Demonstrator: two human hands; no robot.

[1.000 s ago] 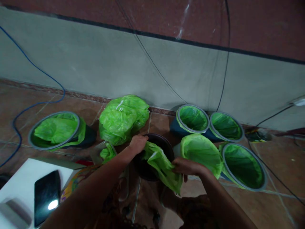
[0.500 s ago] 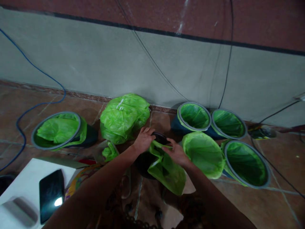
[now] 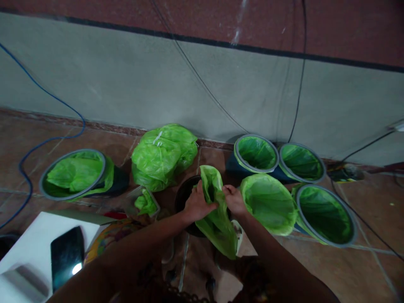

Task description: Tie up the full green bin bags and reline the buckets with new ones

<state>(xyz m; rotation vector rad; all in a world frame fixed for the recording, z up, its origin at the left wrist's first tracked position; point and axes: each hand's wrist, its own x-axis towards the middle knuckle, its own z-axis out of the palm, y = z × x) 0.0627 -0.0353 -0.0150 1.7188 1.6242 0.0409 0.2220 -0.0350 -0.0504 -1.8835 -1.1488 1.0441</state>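
Observation:
Between my hands a green plastic bin liner [image 3: 217, 225] hangs upright, its mouth partly spread at the top. My left hand [image 3: 198, 205] grips the liner's left side, the thumb lying across it. On the other side, the closed fingers of my right hand [image 3: 234, 199] pinch the liner's right edge. Behind and below the liner stands a dark round bin [image 3: 182, 192], largely covered by my left hand and the liner. Just right of my right hand is a bin covered by a green liner [image 3: 268, 204].
Three grey-rimmed lined bins [image 3: 256, 153] stand at the right, and another lined bin [image 3: 102, 162] tilts at the left. A bulging green bag [image 3: 164, 153] rests by the wall. A small clear container [image 3: 154, 202] holds green plastic. A phone [image 3: 67, 254] lies on a white surface [image 3: 34, 235].
The liner has been raised and turned more upright, its mouth now standing above my hands. My left hand has moved down from the dark bin's rim onto the liner.

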